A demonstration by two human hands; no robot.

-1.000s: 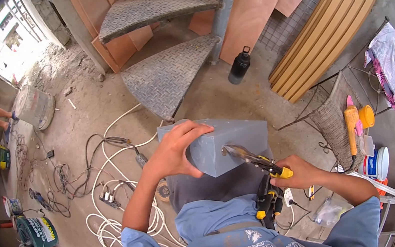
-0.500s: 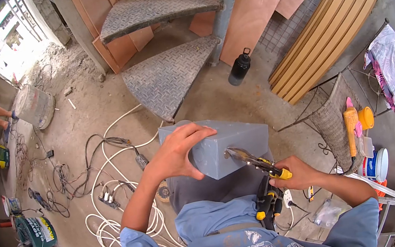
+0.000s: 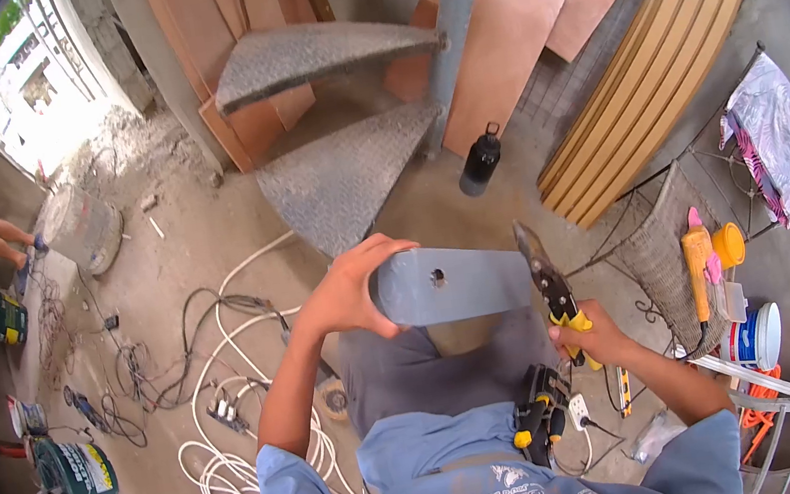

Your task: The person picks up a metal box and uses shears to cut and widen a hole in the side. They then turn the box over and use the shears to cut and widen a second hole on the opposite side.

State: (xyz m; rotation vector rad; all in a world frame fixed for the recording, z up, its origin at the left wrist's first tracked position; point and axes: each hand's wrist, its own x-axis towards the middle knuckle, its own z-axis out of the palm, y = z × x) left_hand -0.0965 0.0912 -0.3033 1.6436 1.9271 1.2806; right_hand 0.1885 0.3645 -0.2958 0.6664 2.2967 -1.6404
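Note:
A grey box-like piece with a small round hole in its upward face is held over my lap. My left hand grips its left end, thumb below and fingers on top. In my right hand are snips with yellow and black handles, their jaws pointing up beside the right end of the piece. Whether the jaws touch it I cannot tell. More yellow-and-black tools hang at my waist.
Metal spiral steps and a black bottle stand ahead. White cable coils on the left floor. A woven chair holding a yellow tool is at right. Another person's legs show at far left.
The snips have come out of the hole and moved right with my right hand. The grey piece has turned, so the holed face now points up. The view has shifted slightly.

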